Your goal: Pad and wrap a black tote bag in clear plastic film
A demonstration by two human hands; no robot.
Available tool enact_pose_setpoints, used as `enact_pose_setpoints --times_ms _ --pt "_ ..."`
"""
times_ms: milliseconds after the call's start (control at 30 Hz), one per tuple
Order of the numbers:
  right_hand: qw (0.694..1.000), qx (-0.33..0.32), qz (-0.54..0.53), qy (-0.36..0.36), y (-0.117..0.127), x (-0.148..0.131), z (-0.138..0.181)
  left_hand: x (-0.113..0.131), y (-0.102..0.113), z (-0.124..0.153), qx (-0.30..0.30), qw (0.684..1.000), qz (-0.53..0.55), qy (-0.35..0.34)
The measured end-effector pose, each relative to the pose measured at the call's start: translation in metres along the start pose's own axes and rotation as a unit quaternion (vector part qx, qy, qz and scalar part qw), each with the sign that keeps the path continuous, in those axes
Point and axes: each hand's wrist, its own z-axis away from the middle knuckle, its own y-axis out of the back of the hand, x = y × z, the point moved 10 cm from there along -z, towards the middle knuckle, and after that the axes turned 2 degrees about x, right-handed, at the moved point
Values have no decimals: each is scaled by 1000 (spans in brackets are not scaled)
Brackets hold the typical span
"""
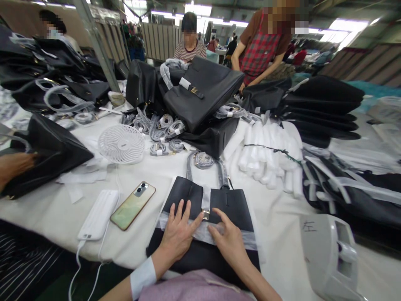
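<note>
A flat black handbag (pixel 188 196) lies in front of me on the white table (pixel 275 225), its wrapped handles pointing away. A clear plastic strip (pixel 203 232) runs across its middle, over a gold clasp (pixel 206 214). My left hand (pixel 177 234) lies flat on the bag with fingers spread, fingertips on the strip left of the clasp. My right hand (pixel 230 240) presses the strip just right of the clasp, index finger stretched out. Neither hand grips anything.
A phone (pixel 133 205), a white power bank (pixel 98 214) and a small white fan (pixel 121 144) lie to the left. A bundle of white rolls (pixel 269 154), a white tape dispenser (pixel 328 251) and stacked black bags (pixel 319 108) sit right. Two people work across the table; someone's hand (pixel 12 167) holds a bag at the left.
</note>
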Motion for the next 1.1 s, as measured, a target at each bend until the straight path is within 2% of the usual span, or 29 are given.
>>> enact_pose_setpoints --times_ms 100,267,433,600,667,733,900,1100 --pt "996 -9 69 57 -7 3 5 2 -1 3 3 1000 6 -16" --pt "964 -19 238 116 -20 13 9 4 3 5 8 999 28 -31" --pt "966 -41 224 122 -28 25 0 9 9 6 3 997 37 -68" --pt "965 -46 209 149 -29 25 3 44 -3 24 -22 972 26 -231" --pt "965 -44 205 156 -29 23 5 55 -9 30 -24 966 38 -256" --pt "967 -42 196 160 -28 21 6 63 -16 29 -20 971 52 -234" --pt "973 -56 158 157 -27 20 7 72 -30 21 -7 991 65 -113" --pt "969 -50 138 197 -24 18 14 76 -31 22 5 992 59 -112"
